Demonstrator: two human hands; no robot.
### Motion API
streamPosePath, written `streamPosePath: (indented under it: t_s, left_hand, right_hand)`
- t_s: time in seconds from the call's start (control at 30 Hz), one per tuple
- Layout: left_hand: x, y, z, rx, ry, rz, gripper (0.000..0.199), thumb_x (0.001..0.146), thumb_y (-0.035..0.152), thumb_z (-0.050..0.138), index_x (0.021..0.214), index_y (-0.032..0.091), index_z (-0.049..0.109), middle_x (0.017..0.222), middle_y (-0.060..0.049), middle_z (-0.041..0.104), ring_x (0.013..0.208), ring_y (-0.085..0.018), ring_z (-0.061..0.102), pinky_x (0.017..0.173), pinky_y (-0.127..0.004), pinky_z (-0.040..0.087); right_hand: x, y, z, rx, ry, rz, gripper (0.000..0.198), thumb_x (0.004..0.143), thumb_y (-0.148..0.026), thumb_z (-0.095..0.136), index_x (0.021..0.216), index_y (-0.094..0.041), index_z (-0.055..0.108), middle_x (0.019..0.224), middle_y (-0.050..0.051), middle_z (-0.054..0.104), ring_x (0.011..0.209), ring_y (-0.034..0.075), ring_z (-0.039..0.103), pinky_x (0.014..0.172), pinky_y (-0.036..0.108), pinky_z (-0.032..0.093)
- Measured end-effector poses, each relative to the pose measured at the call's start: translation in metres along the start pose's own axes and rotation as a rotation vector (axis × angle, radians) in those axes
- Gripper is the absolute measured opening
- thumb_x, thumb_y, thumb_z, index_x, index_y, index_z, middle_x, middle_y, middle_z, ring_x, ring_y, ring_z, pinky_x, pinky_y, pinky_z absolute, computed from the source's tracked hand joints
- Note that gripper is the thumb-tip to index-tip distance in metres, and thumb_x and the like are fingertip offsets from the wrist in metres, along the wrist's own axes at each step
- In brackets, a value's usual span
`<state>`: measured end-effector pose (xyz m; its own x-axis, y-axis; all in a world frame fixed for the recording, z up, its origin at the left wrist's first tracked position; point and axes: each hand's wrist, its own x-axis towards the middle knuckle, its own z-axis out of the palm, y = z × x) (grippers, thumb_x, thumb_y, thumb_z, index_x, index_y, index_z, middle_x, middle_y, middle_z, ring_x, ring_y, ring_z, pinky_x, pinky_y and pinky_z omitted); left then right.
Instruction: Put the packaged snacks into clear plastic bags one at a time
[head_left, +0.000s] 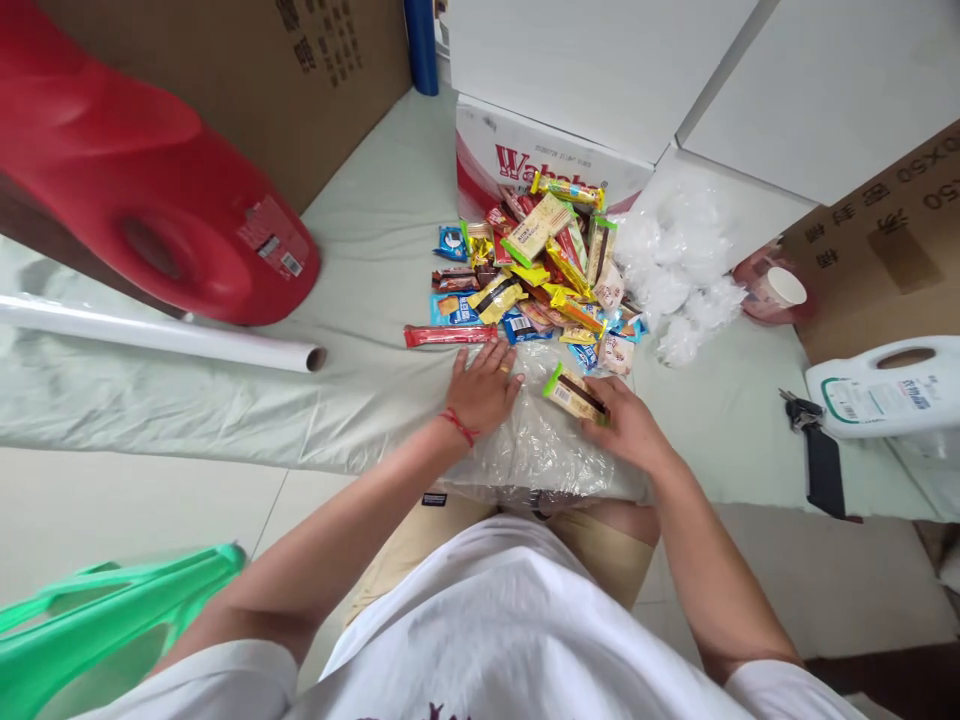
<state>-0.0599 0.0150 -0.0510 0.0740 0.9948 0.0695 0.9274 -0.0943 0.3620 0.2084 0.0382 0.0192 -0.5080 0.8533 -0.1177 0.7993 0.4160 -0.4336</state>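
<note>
White T-shirt (487, 620) foremost; beyond, the right hand (626, 425) pinches a wrapped biscuit bar (574, 394) over clear plastic (536, 445), slanting, green end pointing far-left; the left hand (478, 390) lies flat, palm down, fingers extended.

A pile of snacks (540, 270) sits on the tabletop (367, 220), with a box (555, 140) behind it. A jug (180, 165) and a roll (165, 334) are on its left. A plastic heap (679, 260) is just right of it, then a phone (825, 470) and a bottle (885, 390).
</note>
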Motion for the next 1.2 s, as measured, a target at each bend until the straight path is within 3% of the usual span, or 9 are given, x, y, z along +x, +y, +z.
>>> streamPosePath:
  t_s: [0.1, 0.27, 0.4, 0.53, 0.67, 0.8, 0.9, 1.07, 1.2]
  left_hand:
    - [-0.005, -0.017, -0.007, 0.012, 0.003, 0.072, 0.058, 0.108, 0.042, 0.027, 0.158, 0.022, 0.047, 0.167, -0.011, 0.042, 0.157, -0.028, 0.035, 0.13, -0.062, 0.01]
    - [-0.015, -0.039, -0.013, 0.026, 0.006, 0.164, 0.057, 0.107, 0.043, 0.03, 0.158, 0.023, 0.048, 0.168, -0.011, 0.039, 0.157, -0.029, 0.035, 0.13, -0.062, 0.007]
    - [-0.016, -0.04, -0.012, 0.031, 0.027, 0.139, 0.058, 0.107, 0.045, 0.03, 0.159, 0.024, 0.046, 0.168, -0.011, 0.039, 0.157, -0.029, 0.035, 0.13, -0.063, 0.008]
    - [-0.016, -0.037, -0.012, 0.046, 0.02, 0.121, 0.058, 0.107, 0.045, 0.03, 0.16, 0.026, 0.044, 0.169, -0.01, 0.037, 0.157, -0.029, 0.035, 0.13, -0.063, 0.008]
    - [-0.017, -0.037, -0.013, 0.043, 0.011, 0.119, 0.057, 0.107, 0.042, 0.029, 0.161, 0.027, 0.043, 0.169, -0.01, 0.037, 0.157, -0.029, 0.036, 0.13, -0.063, 0.011]
    - [-0.016, -0.037, -0.014, 0.052, -0.003, 0.11, 0.058, 0.107, 0.04, 0.027, 0.161, 0.027, 0.042, 0.169, -0.01, 0.037, 0.156, -0.029, 0.037, 0.129, -0.063, 0.011]
    - [-0.015, -0.036, -0.014, 0.05, -0.021, 0.107, 0.058, 0.107, 0.04, 0.027, 0.161, 0.026, 0.042, 0.17, -0.01, 0.037, 0.157, -0.031, 0.036, 0.129, -0.065, 0.011]
    - [-0.014, -0.036, -0.014, 0.053, -0.035, 0.092, 0.058, 0.108, 0.039, 0.022, 0.161, 0.027, 0.043, 0.169, -0.009, 0.037, 0.157, -0.028, 0.035, 0.129, -0.063, 0.011]
    - [-0.014, -0.037, -0.013, 0.054, -0.033, 0.083, 0.058, 0.108, 0.04, 0.021, 0.16, 0.026, 0.043, 0.17, -0.008, 0.036, 0.157, -0.027, 0.035, 0.129, -0.063, 0.011]
  right_hand:
    - [0.004, 0.019, 0.011, -0.143, -0.022, 0.177, 0.064, 0.086, -0.035, 0.062, 0.148, -0.02, 0.054, 0.134, 0.014, 0.06, 0.113, 0.031, 0.064, 0.092, 0.039, 0.054]
    - [0.012, 0.035, -0.012, -0.273, -0.045, 0.28, 0.066, 0.085, -0.032, 0.06, 0.149, -0.019, 0.053, 0.14, 0.016, 0.058, 0.116, 0.033, 0.064, 0.087, 0.038, 0.053]
    - [0.01, 0.002, -0.029, -0.198, -0.014, 0.201, 0.063, 0.086, -0.032, 0.06, 0.148, -0.021, 0.054, 0.133, 0.014, 0.061, 0.112, 0.031, 0.065, 0.09, 0.038, 0.053]
    - [0.008, -0.047, -0.032, -0.126, -0.054, 0.056, 0.064, 0.09, -0.035, 0.06, 0.152, -0.022, 0.048, 0.142, 0.014, 0.057, 0.116, 0.031, 0.064, 0.094, 0.038, 0.052]
    - [0.017, -0.074, -0.01, -0.16, -0.169, 0.008, 0.064, 0.092, -0.033, 0.059, 0.154, -0.023, 0.045, 0.146, 0.014, 0.055, 0.113, 0.029, 0.066, 0.09, 0.035, 0.052]
    - [0.034, -0.065, 0.018, -0.149, -0.24, -0.024, 0.066, 0.092, -0.031, 0.06, 0.155, -0.021, 0.045, 0.157, 0.015, 0.047, 0.113, 0.028, 0.067, 0.09, 0.036, 0.053]
    - [0.058, -0.04, 0.007, -0.051, -0.076, -0.021, 0.054, 0.098, -0.041, 0.057, 0.148, -0.021, 0.054, 0.15, 0.013, 0.056, 0.121, 0.027, 0.064, 0.099, 0.037, 0.051]
    - [0.147, 0.006, -0.061, -0.168, 0.446, 0.258, 0.045, 0.1, -0.041, 0.048, 0.134, -0.014, 0.062, 0.128, 0.018, 0.067, 0.122, 0.032, 0.061, 0.105, 0.046, 0.048]
    - [0.22, 0.027, -0.081, -0.2, 0.399, 0.405, 0.059, 0.093, -0.053, 0.064, 0.131, -0.007, 0.063, 0.123, 0.023, 0.068, 0.117, 0.037, 0.063, 0.102, 0.051, 0.05]
